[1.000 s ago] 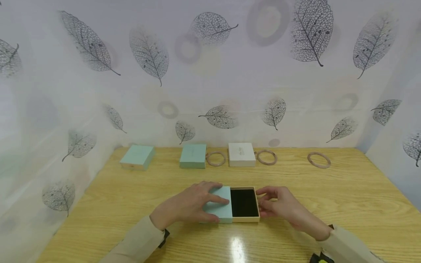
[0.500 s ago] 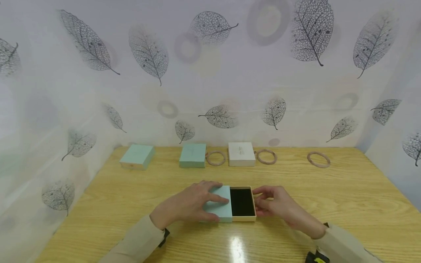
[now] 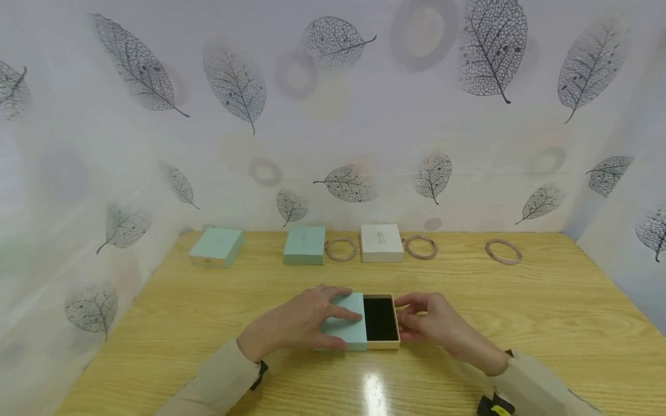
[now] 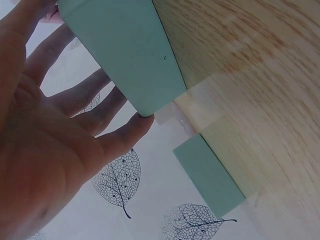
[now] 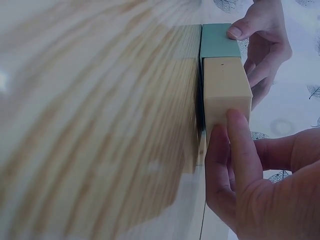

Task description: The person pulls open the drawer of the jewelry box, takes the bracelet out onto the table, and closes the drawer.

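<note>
In the middle of the table lies a drawer-style gift box. Its pale turquoise sleeve [image 3: 351, 333] is on the left, and its cream inner drawer [image 3: 383, 345], lined in black, sticks out on the right. Spread across the sleeve, my left hand [image 3: 302, 323] holds it with the thumb on the near side and fingers over the top and far edge. My right hand [image 3: 439, 329] presses its fingertips on the drawer's end wall. The right wrist view shows those fingertips [image 5: 235, 117] on the plain cream end [image 5: 226, 82]. The sleeve's left part is hidden under my left hand.
Along the back stand a turquoise box [image 3: 217, 247] at left, another turquoise box [image 3: 304, 245] and a white box [image 3: 382, 242]. Bracelet-like rings lie beside the boxes [image 3: 341, 259] [image 3: 421, 256], and another ring [image 3: 503, 261] is farther right. A leaf-patterned backdrop [image 3: 333, 115] rises behind.
The inner drawer has slid left, farther into the sleeve, with my right hand moving left against its end. My left hand and the sleeve stay in place.
</note>
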`<state>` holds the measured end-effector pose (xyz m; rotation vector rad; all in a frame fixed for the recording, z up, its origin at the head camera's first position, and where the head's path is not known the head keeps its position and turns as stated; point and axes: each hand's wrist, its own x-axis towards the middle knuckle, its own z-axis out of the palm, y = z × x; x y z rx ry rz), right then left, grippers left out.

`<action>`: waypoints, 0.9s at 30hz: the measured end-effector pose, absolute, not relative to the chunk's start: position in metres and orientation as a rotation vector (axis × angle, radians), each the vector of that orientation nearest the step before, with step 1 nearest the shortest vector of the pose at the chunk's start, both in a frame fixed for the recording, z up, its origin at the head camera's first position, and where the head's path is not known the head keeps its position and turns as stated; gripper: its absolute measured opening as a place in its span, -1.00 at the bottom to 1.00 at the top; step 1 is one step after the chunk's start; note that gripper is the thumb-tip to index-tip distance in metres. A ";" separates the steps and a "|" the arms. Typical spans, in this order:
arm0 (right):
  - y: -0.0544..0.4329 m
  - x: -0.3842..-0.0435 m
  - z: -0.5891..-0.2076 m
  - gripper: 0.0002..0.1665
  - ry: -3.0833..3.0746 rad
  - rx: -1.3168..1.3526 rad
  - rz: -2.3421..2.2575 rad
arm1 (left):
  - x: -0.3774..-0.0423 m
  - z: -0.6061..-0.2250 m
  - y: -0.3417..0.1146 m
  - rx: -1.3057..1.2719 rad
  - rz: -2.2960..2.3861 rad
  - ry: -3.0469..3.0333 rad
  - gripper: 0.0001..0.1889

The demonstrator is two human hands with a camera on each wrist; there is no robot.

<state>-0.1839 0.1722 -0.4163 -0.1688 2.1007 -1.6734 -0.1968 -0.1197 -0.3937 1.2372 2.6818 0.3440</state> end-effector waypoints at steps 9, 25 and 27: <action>0.167 -0.185 -0.416 -0.51 2.097 -0.171 -1.683 | -0.196 -0.392 -0.119 1.233 0.335 2.680 -0.46; 0.157 -0.185 -0.418 -0.54 2.094 -0.180 -1.675 | -0.197 -0.393 -0.117 1.208 0.339 2.680 -0.46; 0.156 -0.186 -0.418 -0.54 2.093 -0.179 -1.670 | -0.197 -0.393 -0.118 1.206 0.342 2.678 -0.47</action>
